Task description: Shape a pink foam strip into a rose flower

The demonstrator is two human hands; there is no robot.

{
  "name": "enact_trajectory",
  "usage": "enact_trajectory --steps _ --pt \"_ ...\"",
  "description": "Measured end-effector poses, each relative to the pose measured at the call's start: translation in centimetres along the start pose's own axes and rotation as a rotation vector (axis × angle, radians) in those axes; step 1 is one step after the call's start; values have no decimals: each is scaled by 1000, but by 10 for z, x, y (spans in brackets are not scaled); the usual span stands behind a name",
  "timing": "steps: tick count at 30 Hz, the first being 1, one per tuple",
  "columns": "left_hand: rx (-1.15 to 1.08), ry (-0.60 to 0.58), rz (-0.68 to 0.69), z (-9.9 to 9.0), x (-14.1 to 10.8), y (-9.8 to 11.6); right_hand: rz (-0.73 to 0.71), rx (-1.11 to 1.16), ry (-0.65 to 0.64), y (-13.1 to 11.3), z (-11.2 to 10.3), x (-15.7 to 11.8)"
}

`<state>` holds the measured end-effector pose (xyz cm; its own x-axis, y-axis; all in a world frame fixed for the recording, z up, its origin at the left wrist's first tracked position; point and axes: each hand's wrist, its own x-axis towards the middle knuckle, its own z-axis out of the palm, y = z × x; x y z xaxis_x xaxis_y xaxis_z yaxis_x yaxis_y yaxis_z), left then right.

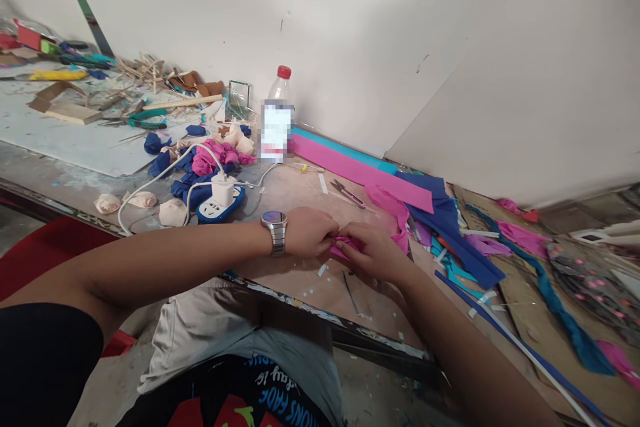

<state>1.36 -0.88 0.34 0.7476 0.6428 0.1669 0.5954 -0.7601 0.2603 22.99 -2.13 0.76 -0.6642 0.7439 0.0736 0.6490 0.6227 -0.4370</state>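
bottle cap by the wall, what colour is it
Red; the bottle cap shows best in the head view.

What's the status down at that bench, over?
Left fingers and right fingers close together, pinching pink material. Power strip close beyond left forearm; can't tell if touching.

Worktable (295, 195): top stained, paint-flecked | person's left: white sheet (75, 147), crumpled blue pieces (159, 163), cream bundles (173, 212), power socket (213, 209) | rear: red-capped bottle (281, 88) | right of bottle: long pink strip (360, 170) overlapping turquoise strip (325, 141), small snips (353, 196) noted in front.
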Motion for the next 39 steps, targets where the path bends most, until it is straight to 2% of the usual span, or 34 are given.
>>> enact_trajectory --steps 39 --pt "-8 -1 4 2 0 0 4 14 8 0 -2 2"
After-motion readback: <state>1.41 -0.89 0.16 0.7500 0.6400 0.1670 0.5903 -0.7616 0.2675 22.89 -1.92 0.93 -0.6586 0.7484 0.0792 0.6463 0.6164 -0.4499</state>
